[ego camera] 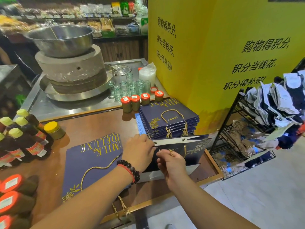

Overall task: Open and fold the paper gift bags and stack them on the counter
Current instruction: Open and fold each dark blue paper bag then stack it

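- Looking down from the head camera, I see both hands working one navy gift bag (189,149) near the right edge of the brown counter (92,129); its mouth stands partly spread, the white inside showing along the top edge
- my left hand (138,151), beaded bracelet (130,171) at the wrist, rests on the bag's left end, fingers curled at its upper rim; whether they actually pinch the paper I cannot tell
- my right hand (171,164) sits just right of the left one, thumb and forefinger pinched together on the bag's gold cord handle (170,152)
- a flat bag (92,164) printed MILK DELUXE lies near-left of the held bag, under my left forearm, its gold cord snaking across its face and off the near edge of the counter
- a stack of flat navy bags (170,123) sits just beyond the held bag, against the yellow wall (214,63)
- four orange-lidded jars (142,101) stand in a row at the stack's far-left side; empty glass jars (130,88) cluster farther back on the steel surface beside a stone mill (72,70) topped with a metal basin (61,38)
- dark bottles with yellow caps (21,134) crowd the counter's left side, a yellow-lidded jar (54,129) beside them
- a black wire rack (244,138) stands right of the counter
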